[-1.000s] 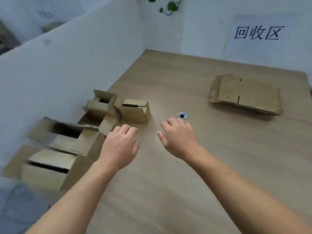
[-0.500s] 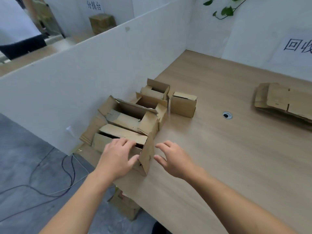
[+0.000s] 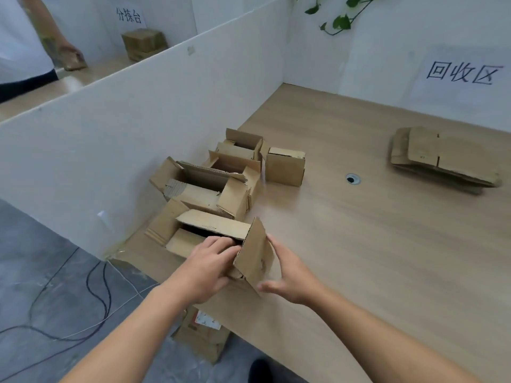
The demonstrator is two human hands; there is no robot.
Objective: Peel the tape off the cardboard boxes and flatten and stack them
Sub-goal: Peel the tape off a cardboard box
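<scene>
Head view. Hands, hovering a moment earlier, reached the box [image 3: 214, 227] at seven o'clock: left hand [image 3: 206, 268] curled into its opening, right hand [image 3: 289, 279] flat against its flap [image 3: 255, 255]. Flattening could begin; stack [image 3: 442, 158] lay at two o'clock.

The paper sign [image 3: 460, 74] reads 回收区 — the far sign [image 3: 129, 15], 分拣台 — both on walls.

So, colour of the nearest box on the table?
Plain brown cardboard. The box shows best in the head view.
</scene>
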